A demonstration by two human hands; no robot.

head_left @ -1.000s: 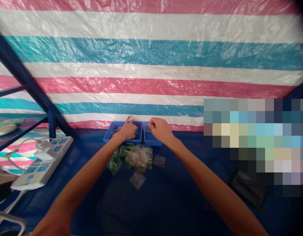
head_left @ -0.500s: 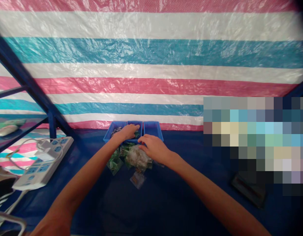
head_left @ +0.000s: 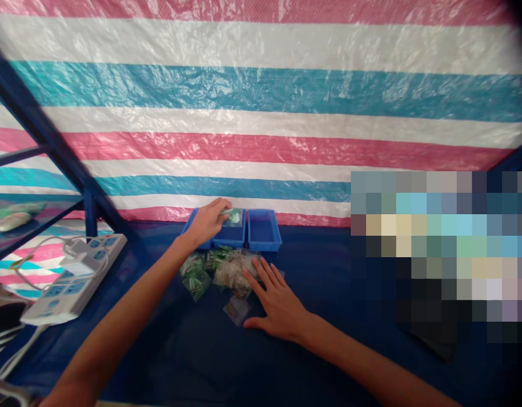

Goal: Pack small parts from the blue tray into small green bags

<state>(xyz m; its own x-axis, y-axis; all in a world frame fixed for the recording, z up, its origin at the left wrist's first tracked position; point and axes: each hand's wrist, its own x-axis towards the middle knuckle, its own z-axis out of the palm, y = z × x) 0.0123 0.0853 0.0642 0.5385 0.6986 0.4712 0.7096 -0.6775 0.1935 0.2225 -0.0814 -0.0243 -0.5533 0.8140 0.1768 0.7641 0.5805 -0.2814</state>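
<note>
Three blue bins stand side by side at the back of the dark blue table. My left hand point(head_left: 211, 220) is over the left and middle bins, its fingers closed on a small green-and-clear plastic bag point(head_left: 233, 217) above the middle bin point(head_left: 229, 234). The right bin point(head_left: 263, 230) shows a bare floor. With fingers spread, my right hand point(head_left: 280, 302) rests at the right edge of a pile of clear bags point(head_left: 234, 271). Green bags point(head_left: 196, 278) lie at the pile's left. A single small bag with brownish pieces point(head_left: 236, 309) lies just in front.
A white power strip point(head_left: 77, 282) with a plugged-in adapter and cables lies at the left, beside a blue metal frame point(head_left: 90, 212). Striped plastic sheeting point(head_left: 261, 90) hangs behind. A dark flat object point(head_left: 434, 339) and a pixelated area are at the right.
My left hand has risen slightly and moved left, and a bag now shows at its fingers. My right hand has come back toward me and spread open beside the pile.
</note>
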